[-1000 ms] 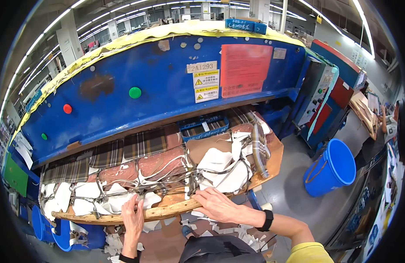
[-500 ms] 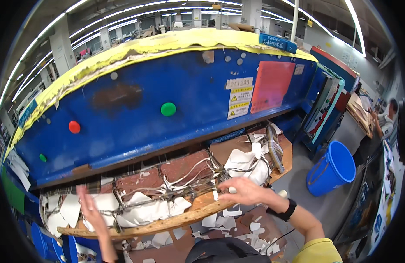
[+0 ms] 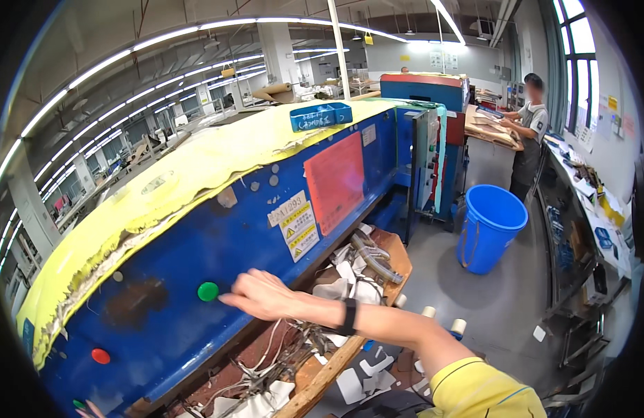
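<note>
Head view: a worker's right hand (image 3: pixel 263 296) hangs just beside a round green button (image 3: pixel 208 291) on the face of a blue machine (image 3: pixel 176 334), its fingers loosely bent and one digit pointed at the button. From where I stand, I cannot tell whether they touch. Only a few fingers of the left hand (image 3: pixel 92 411) show at the lower left, near a second green button (image 3: pixel 79 403); whether that hand is wide or narrow, I cannot tell. A red button (image 3: pixel 100 356) sits between the two green ones. Yellow sheeting (image 3: pixel 148 198) covers the machine's top, where a blue tray (image 3: pixel 320 118) rests. Below, white scraps (image 3: pixel 240 408) and tangled cords (image 3: pixel 256 380) lie on a bench edged with a wooden rail (image 3: pixel 322 376). To the right, a blue bin (image 3: pixel 490 240) stands on the floor; farther back, a co-worker (image 3: pixel 532 122) stands at a table.
</note>
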A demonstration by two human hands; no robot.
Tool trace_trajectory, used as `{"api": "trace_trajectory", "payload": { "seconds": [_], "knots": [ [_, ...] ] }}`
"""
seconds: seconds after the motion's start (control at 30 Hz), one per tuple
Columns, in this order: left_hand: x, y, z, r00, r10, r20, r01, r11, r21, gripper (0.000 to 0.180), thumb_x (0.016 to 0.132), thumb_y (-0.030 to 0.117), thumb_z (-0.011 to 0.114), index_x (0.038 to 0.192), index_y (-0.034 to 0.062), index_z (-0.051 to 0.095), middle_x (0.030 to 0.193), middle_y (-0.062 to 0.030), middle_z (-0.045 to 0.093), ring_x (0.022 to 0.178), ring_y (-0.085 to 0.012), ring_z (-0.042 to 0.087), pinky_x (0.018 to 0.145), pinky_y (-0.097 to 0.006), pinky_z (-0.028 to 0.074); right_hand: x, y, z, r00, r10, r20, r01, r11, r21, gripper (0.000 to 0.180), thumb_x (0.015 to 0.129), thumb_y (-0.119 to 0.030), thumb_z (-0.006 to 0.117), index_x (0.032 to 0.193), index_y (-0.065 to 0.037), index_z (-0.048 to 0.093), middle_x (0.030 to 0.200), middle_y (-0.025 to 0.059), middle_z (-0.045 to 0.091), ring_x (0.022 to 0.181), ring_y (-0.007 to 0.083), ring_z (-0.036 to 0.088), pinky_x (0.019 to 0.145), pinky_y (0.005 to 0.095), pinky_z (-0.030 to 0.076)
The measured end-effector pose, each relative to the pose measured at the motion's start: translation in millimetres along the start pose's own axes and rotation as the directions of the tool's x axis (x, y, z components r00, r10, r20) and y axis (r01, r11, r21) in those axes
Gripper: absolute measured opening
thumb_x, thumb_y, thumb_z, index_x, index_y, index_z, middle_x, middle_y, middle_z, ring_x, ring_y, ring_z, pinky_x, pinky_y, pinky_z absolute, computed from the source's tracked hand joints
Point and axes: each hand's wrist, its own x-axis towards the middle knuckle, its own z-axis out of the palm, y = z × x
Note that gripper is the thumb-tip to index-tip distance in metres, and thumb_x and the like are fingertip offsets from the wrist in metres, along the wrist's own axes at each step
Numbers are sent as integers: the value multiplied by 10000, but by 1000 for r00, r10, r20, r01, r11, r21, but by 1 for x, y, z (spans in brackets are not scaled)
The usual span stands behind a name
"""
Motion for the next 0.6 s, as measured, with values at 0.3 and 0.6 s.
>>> {"api": "trace_trajectory", "payload": {
  "seconds": [0.3, 0.6],
  "knots": [
    [-178, 256, -234, 731, 598, 329, 50, 434, -899, 309, 921, 226, 631, 1169, 43, 656, 932, -185, 672, 864, -352, 619, 778, -435, 494, -165, 76, 20, 986, 87, 143, -41, 954, -296, 473, 941, -404, 569, 677, -11, 565, 601, 160, 572, 629, 350, 610, 556, 455, 483],
    [-161, 268, -264, 878, 457, -143, -327, 352, -877, 250, 903, 192, 656, 1085, 21, 677, 832, -161, 653, 708, -365, 614, 619, -431, 502, -191, 68, 18, 989, -34, -143, -16, 942, -336, 356, 930, -264, 587, 635, -65, 574, 594, 82, 574, 620, 258, 600, 525, 389, 480]
  ]
}}
